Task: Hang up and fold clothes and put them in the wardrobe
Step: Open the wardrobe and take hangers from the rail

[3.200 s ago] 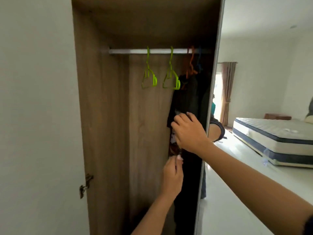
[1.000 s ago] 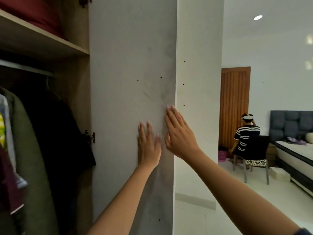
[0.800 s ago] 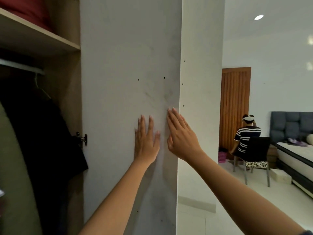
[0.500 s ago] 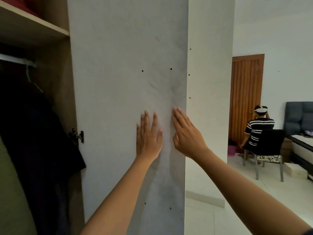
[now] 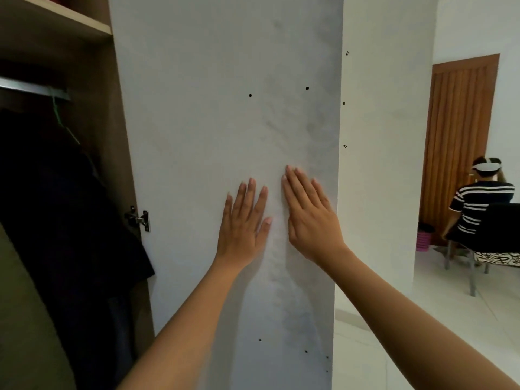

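Hands off dark garment (image 5: 70, 209). Left hand (image 5: 244, 223), right hand (image 5: 309, 218) now flat on wardrobe door (image 5: 197, 122), grip spread, empty. Hanging step likely done; door push underway.

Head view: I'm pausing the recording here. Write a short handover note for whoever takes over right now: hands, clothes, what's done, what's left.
Left hand: open, flat on the wardrobe door, holding nothing.
Right hand: open, flat on the same door, beside the left hand and nearer the door's free edge.
Clothes: a dark garment hangs on a green hanger from the rail. An olive garment shows at the lower left.
Done: at least these clothes are inside the wardrobe.
Left: the door is not shut and the inside shows to its left, so probably push it closed. No clothes waiting to be folded are in view.
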`<act>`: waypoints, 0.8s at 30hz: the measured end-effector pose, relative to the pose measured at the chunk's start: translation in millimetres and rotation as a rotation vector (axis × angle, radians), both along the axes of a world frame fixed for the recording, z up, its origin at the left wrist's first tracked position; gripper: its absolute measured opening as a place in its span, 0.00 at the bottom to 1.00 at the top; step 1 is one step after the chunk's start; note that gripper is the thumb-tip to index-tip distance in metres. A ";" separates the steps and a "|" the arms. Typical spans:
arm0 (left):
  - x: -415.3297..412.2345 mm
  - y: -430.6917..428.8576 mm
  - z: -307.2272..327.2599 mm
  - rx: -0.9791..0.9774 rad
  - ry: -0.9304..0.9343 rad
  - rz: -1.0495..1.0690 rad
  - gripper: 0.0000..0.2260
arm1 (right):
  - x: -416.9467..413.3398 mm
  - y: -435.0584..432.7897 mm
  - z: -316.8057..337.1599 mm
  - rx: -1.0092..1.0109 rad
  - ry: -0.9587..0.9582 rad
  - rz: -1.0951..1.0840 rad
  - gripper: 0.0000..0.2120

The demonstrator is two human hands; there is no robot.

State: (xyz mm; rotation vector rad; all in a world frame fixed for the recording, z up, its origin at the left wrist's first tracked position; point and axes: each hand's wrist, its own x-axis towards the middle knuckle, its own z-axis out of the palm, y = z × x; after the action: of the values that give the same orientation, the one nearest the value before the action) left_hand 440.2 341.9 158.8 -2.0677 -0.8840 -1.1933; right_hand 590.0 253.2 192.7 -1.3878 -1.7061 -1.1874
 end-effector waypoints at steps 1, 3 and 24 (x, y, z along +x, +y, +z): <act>-7.3 1.9 -0.7 -0.004 0.011 0.001 0.25 | -5.4 3.6 -0.4 0.010 0.011 0.022 0.27; -18.1 1.7 1.0 -0.025 0.049 -0.002 0.25 | -18.3 9.7 0.6 0.037 0.056 0.070 0.27; -330.7 -156.7 69.7 -0.020 -0.437 0.576 0.21 | -344.7 8.0 66.2 -0.453 0.672 1.436 0.18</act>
State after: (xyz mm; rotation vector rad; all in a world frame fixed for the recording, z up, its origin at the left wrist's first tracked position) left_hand 109.5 185.2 228.6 -1.4172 -1.5660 -1.3098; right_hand 245.3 261.2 258.8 -0.3309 -1.7999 0.4280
